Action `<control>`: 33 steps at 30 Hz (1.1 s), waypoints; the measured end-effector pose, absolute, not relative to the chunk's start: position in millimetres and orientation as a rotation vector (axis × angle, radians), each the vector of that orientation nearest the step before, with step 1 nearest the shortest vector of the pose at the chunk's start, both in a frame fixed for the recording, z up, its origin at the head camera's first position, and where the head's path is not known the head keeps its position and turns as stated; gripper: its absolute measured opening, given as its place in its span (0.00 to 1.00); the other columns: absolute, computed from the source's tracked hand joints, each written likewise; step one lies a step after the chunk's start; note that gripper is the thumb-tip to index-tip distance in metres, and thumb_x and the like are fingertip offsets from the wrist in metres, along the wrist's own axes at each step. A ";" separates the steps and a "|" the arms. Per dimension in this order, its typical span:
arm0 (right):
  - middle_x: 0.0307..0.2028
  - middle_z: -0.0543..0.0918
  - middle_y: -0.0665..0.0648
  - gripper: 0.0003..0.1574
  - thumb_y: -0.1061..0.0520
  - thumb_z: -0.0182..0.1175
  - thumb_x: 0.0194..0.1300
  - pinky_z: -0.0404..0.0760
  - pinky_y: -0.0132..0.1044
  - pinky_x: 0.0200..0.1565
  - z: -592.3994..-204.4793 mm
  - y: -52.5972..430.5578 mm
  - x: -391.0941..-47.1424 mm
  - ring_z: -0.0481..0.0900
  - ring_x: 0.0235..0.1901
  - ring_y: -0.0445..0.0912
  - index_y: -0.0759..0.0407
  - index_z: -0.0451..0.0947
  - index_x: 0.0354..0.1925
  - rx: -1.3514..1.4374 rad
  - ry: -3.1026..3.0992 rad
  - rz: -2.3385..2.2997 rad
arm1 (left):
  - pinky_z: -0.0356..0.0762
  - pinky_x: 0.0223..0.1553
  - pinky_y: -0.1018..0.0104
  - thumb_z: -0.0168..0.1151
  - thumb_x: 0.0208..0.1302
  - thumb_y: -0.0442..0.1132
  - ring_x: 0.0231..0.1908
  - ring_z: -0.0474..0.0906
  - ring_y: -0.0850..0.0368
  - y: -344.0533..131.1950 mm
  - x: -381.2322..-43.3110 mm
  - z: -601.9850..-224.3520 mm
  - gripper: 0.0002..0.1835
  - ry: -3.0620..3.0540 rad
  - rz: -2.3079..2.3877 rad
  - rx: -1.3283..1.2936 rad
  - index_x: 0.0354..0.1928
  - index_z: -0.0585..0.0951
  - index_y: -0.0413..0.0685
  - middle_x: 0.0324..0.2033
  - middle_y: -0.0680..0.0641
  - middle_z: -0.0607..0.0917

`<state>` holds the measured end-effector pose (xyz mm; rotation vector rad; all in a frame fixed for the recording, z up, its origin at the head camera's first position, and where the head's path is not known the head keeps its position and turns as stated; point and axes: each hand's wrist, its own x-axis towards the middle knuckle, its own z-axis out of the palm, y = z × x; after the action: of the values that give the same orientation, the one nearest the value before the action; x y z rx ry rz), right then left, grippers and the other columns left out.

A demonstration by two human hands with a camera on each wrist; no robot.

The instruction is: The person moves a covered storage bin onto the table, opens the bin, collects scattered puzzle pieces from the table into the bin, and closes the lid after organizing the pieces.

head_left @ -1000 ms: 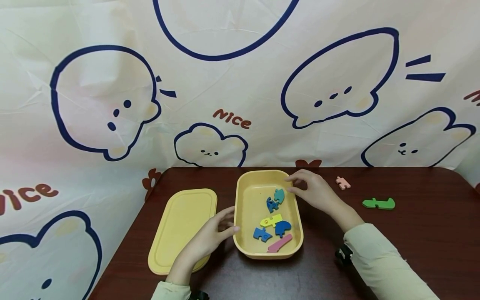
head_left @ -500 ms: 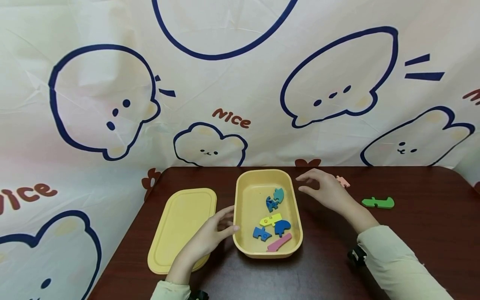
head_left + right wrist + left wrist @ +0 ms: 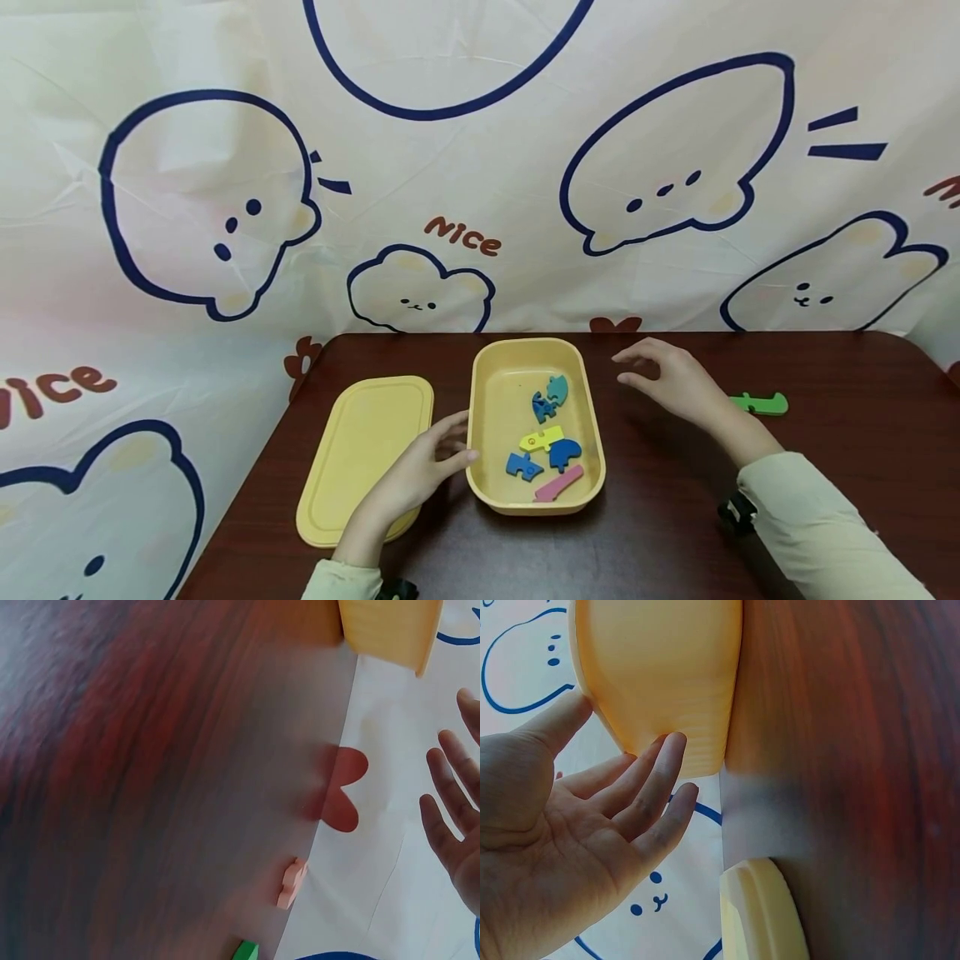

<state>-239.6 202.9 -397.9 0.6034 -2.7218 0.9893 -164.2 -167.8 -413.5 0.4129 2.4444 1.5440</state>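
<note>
A yellow plastic box [image 3: 485, 492] stands uncovered on the table, holding several coloured puzzle pieces: a teal one [image 3: 557, 389], a yellow one [image 3: 542, 439], a pink one [image 3: 559, 483] and several blue ones. My left hand [image 3: 420, 471] rests against the box's left side; in the left wrist view its thumb touches the rim, and relaxed fingers [image 3: 652, 780] lie at the outer wall. My right hand [image 3: 678, 383] hovers right of the box with nothing in it, fingers loosely bent. A green piece [image 3: 765, 404] is partly hidden by my right wrist. In the right wrist view a light pink piece [image 3: 292, 883] shows.
A yellow lid [image 3: 363, 450] lies flat left of the box, partly under my left forearm. The dark brown table [image 3: 637, 533] ends at the back against a white cloth [image 3: 525, 283] with printed cartoon shapes.
My right hand has moved away from the box's right rim, to the right, and now covers the light pink piece in the head view. The left hand and box have stayed put.
</note>
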 end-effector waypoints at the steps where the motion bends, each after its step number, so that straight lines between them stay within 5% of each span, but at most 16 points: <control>1: 0.46 0.83 0.57 0.16 0.58 0.69 0.64 0.77 0.56 0.49 -398.1 204.4 -239.1 0.80 0.46 0.55 0.59 0.83 0.51 0.602 -2.721 0.986 | 0.76 0.51 0.53 0.61 0.71 0.36 0.53 0.77 0.46 -167.8 -164.3 -413.3 0.31 2.443 1.546 0.414 0.72 0.65 0.38 0.61 0.36 0.77; 19: 0.44 0.83 0.56 0.15 0.62 0.69 0.62 0.77 0.48 0.40 -403.0 236.0 -231.3 0.79 0.40 0.51 0.58 0.83 0.49 0.571 -2.704 0.903 | 0.75 0.51 0.51 0.61 0.71 0.36 0.53 0.77 0.45 -168.1 -165.2 -414.5 0.31 2.472 1.514 0.426 0.71 0.65 0.36 0.60 0.35 0.77; 33: 0.50 0.83 0.62 0.16 0.60 0.70 0.61 0.76 0.58 0.45 -408.7 260.0 -222.0 0.80 0.45 0.56 0.59 0.84 0.48 0.564 -2.680 0.850 | 0.76 0.51 0.52 0.61 0.71 0.37 0.52 0.77 0.46 -169.2 -164.3 -414.7 0.31 2.473 1.509 0.417 0.71 0.65 0.37 0.60 0.36 0.77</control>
<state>-222.0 260.0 -408.7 0.5641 -2.6800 0.8502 -164.3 -169.2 -414.7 0.4169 2.4731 1.5090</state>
